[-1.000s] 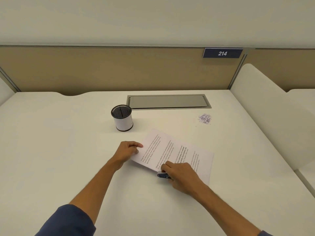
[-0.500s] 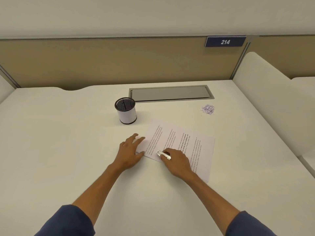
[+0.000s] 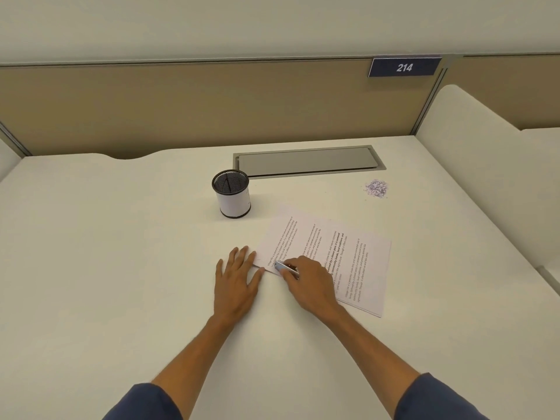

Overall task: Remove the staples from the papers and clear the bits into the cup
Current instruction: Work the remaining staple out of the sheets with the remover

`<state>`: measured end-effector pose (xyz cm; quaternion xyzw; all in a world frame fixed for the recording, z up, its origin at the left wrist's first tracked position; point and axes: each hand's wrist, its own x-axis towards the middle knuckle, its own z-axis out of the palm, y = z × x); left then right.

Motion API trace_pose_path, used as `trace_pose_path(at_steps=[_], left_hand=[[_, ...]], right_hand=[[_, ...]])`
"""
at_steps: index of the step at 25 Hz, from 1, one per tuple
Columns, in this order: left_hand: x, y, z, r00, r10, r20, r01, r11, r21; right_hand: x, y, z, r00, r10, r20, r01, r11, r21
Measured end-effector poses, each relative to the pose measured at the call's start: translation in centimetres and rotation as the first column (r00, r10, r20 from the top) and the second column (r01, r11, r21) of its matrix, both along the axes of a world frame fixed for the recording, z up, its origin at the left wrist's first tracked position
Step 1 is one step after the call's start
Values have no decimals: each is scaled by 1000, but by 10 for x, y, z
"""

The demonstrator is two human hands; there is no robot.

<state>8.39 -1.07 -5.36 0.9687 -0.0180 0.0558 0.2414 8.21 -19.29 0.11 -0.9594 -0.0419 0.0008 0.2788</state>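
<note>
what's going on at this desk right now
A person is working on a stack of printed papers lying on a white desk. The left hand lies flat with straight fingers at the papers' near corner, holding them down. The right hand grips a small metal staple remover at that same corner. A mesh cup stands beyond the papers, and a little pile of bits lies off to the right, not yet cleared.

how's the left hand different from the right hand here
The left hand lies flat with straight fingers, its fingertips pressing the near corner of the papers; the right hand is curled around a small metal staple remover. The left hand holds nothing; the right hand holds the tool. Both rest at the papers' near left corner.
</note>
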Motion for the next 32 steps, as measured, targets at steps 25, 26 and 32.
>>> trace_pose_path(at_steps=[25,26,32], left_hand=[[-2,3,-4,996,-49,78,40,992,119],[-2,3,-4,996,-52,77,42,992,120],[0,4,-7,994,-70,85,60,991,117]], right_hand=[[1,76,-25,940,-31,340,101,976,-191],[2,76,-27,930,-5,367,98,967,-235],[3,72,-27,926,-25,378,117,968,-222]])
